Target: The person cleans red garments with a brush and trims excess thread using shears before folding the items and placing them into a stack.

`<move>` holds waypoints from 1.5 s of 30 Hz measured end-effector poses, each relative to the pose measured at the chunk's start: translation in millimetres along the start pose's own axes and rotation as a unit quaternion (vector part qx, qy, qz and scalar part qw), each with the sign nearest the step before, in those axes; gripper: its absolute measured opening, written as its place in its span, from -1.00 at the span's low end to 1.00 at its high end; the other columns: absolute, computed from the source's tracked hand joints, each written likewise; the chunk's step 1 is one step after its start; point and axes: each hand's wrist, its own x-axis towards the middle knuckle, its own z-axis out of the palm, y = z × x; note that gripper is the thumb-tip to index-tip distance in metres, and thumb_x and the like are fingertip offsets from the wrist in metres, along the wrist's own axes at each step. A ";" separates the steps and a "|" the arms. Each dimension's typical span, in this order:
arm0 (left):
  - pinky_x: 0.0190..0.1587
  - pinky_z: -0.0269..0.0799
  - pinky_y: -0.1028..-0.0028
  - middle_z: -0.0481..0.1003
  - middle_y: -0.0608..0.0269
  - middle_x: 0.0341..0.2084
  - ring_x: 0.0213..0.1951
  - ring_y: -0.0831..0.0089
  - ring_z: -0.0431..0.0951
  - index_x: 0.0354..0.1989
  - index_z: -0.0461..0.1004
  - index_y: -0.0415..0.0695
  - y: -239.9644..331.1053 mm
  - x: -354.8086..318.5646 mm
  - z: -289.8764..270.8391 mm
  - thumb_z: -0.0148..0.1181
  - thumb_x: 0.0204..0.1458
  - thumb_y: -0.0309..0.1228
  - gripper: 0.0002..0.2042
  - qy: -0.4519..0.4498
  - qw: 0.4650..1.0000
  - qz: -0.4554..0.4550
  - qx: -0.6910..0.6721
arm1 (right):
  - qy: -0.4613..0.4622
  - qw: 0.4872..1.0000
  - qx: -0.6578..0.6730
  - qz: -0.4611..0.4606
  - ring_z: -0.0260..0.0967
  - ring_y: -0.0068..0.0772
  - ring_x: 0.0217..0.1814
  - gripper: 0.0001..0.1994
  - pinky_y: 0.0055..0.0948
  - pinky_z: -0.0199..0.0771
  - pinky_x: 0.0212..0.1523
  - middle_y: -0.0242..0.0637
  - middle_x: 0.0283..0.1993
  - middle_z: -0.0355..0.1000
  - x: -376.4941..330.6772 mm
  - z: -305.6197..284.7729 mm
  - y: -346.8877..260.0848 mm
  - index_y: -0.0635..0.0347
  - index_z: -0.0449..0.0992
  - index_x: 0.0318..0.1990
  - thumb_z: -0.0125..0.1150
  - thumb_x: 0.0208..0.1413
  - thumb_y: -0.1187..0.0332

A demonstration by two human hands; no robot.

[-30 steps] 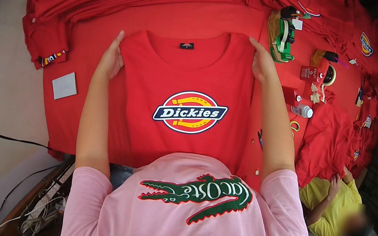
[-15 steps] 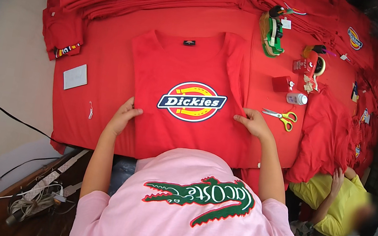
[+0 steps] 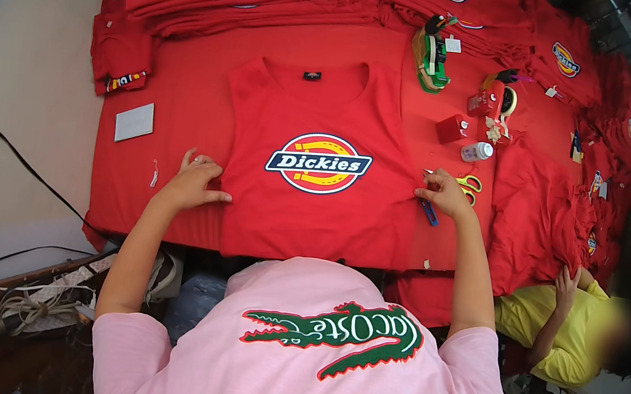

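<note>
A red sleeveless shirt (image 3: 302,228) lies flat in front of me, its neckline away from me and a printed emblem on its chest. My left hand (image 3: 196,181) is at the shirt's left edge, fingers spread and thumb pointing at the cloth. With thumb and fingers closed, my right hand (image 3: 445,196) pinches the shirt's right edge. Just below that hand shows a blue slim tool (image 3: 428,212), perhaps a cutter. Yellow-handled scissors (image 3: 472,189) lie beside the same hand, their blades partly hidden behind it.
Stacked red shirts (image 3: 239,3) line the far side of the red-covered table (image 3: 194,79). At right stand a green tape dispenser (image 3: 433,63), a small white bottle (image 3: 477,152) and red boxes (image 3: 452,128). A white card (image 3: 134,122) lies left. A person in yellow (image 3: 559,326) handles red cloth at right.
My left hand has let go of the shirt's edge and opened its fingers. My right hand has shifted up along the right edge, and the blue tool has come into sight.
</note>
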 end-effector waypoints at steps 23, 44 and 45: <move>0.03 0.54 0.15 0.64 -0.02 -0.23 -0.11 0.01 0.65 -0.12 0.63 -0.25 109.1 -205.3 -155.8 0.37 0.17 -0.07 -0.58 0.145 0.959 -0.073 0.231 | 0.091 0.807 -0.495 -0.309 0.56 -0.27 -0.17 -0.77 -0.19 0.54 -0.02 -0.25 -0.29 0.59 -186.1 -167.8 -154.5 0.12 0.62 -0.20 0.50 0.09 0.24; -0.02 0.48 0.51 0.64 0.42 -0.17 -0.13 0.64 0.59 0.12 0.53 -0.08 58.9 -74.2 -306.1 0.21 0.36 -0.28 -0.75 0.468 0.789 0.034 -0.396 | 0.178 0.862 0.367 -0.301 0.56 -0.62 -0.06 -0.60 -0.48 0.61 0.00 -0.40 -0.03 0.57 -47.3 -240.1 -257.1 0.16 0.44 0.30 0.26 0.36 0.37; -0.04 0.48 0.53 0.64 0.42 -0.17 -0.14 0.64 0.59 0.11 0.54 -0.06 57.5 -70.0 -315.0 0.21 0.37 -0.29 -0.76 0.483 0.783 0.065 -0.386 | 0.180 0.862 0.365 -0.301 0.56 -0.63 -0.05 -0.64 -0.49 0.60 0.00 -0.41 -0.04 0.57 -40.5 -243.2 -258.3 0.16 0.47 0.27 0.25 0.37 0.37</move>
